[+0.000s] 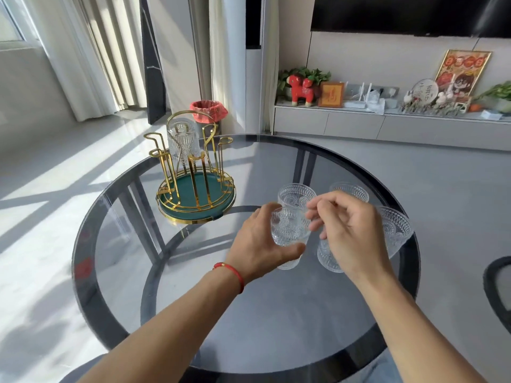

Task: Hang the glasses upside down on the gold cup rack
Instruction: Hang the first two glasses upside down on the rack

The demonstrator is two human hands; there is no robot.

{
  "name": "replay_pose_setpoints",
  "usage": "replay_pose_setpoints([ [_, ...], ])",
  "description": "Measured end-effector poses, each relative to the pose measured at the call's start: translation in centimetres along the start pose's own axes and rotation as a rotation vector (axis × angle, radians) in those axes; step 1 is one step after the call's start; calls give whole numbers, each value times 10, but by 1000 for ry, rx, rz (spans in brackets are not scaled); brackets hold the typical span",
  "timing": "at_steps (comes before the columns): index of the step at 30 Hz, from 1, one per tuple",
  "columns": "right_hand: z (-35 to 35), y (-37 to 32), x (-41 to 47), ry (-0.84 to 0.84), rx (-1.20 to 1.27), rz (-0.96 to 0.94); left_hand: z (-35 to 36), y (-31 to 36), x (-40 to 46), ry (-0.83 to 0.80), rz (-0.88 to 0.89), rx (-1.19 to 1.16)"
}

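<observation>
The gold cup rack (177, 172) stands on its green tray (190, 189) at the far left of the round glass table (249, 313). One clear ribbed glass (182, 139) hangs upside down on a back prong. My left hand (254, 244) is closed around a patterned glass (290, 230) at mid-table, thumb across its lower part. My right hand (351, 233) hovers beside it, its loosely curled fingertips at the glass's right rim. Upright glasses stand around it: one behind (296, 193), one farther back (349, 189), one at the right (396, 228), and one (327, 258) partly hidden under my right hand.
The table has a dark rim (83, 244) and a dark frame under the glass top. A dark chair edge (497, 286) shows at the right. A bin with a red liner (208, 110) stands on the floor behind the rack. A low cabinet with ornaments (387, 123) runs along the far wall.
</observation>
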State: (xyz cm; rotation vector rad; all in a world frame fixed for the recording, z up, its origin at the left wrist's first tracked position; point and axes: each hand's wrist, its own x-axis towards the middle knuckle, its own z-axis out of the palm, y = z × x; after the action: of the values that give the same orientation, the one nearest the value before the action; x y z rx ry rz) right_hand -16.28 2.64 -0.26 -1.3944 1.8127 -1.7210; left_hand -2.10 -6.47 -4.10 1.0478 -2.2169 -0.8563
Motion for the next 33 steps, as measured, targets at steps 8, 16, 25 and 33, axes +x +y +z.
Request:
replay_pose_setpoints([
  [8,1,0,-12,-53,-116,-43,-34,6,9,128,-227,-82],
  [16,42,-8,-23,-281,-168,-89,-71,-4,1,72,-507,-995],
  [25,71,-24,-2,-141,-150,-156,-69,-18,16,272,-472,-825],
  [33,68,-35,85,50,-181,-56,-54,-100,8,267,-84,538],
])
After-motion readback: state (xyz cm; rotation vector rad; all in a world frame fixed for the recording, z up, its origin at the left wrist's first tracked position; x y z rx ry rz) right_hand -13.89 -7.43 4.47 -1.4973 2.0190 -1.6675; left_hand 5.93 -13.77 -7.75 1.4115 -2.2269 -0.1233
